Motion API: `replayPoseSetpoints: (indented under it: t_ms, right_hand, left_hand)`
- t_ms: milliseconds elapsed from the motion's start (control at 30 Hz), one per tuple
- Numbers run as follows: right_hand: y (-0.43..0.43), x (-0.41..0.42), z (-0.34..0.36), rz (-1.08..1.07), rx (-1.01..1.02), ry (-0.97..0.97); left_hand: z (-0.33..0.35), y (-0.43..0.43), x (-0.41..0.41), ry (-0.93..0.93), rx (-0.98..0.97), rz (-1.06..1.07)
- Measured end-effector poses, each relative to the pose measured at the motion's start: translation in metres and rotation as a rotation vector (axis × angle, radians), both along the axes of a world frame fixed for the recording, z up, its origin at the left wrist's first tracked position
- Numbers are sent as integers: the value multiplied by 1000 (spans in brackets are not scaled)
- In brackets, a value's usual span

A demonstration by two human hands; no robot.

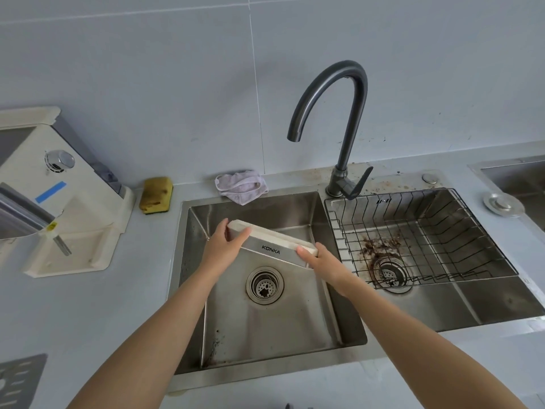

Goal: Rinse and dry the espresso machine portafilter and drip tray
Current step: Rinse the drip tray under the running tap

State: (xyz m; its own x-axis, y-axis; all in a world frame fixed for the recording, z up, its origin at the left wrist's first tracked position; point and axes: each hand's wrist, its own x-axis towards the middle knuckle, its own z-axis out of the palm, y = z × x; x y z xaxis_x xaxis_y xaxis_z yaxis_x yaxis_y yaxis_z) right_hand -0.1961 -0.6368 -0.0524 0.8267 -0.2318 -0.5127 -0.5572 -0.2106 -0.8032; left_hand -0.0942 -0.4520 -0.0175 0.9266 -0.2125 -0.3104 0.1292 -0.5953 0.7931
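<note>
The drip tray (272, 246), cream with a steel front plate marked KONKA, is tilted over the left sink basin (265, 329). My left hand (225, 249) grips its left end and my right hand (320, 262) grips its right end. The cream espresso machine (65, 202) stands on the counter at the left, its tray slot empty. A steel part of the machine (26, 214) juts out at its left. The portafilter cannot be made out for sure. A slotted metal grate (17, 382) lies at the bottom left. No water runs from the dark faucet (348, 119).
A wire basket (418, 234) sits in the right basin over a drain ringed with coffee grounds (380, 247). A yellow sponge (156, 194) and a crumpled pale cloth (241, 185) lie behind the sink. A round metal stopper (502, 203) rests at the right.
</note>
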Motion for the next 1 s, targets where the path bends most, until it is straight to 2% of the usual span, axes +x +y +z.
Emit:
replayPoseSetpoints:
  t_ms: [100, 267, 367, 500, 733, 833, 933, 1000]
  right_hand:
    - [-7, -2, 3, 52, -97, -68]
    - [-14, -9, 5, 123, -213, -179]
    - [-16, -11, 16, 181, -281, -245]
    - [-22, -10, 19, 240, -342, -315]
    - [-32, 3, 23, 240, -279, -308]
    - [-38, 11, 33, 250, -184, -249]
    - [-53, 25, 39, 98, -159, -199]
    - [-67, 40, 50, -105, -105, -182]
  left_hand:
    - [-8, 4, -2, 148, -161, 115]
    - [-13, 8, -6, 425, -535, 280]
    - [-13, 9, -10, 505, -649, 325]
    - [-12, 14, -9, 608, -705, 309]
    - [-12, 13, -3, 583, -786, 275]
    - [-12, 12, 1, 551, -801, 273]
    - [-14, 14, 6, 534, -835, 293]
    - [-16, 17, 9, 526, -861, 304]
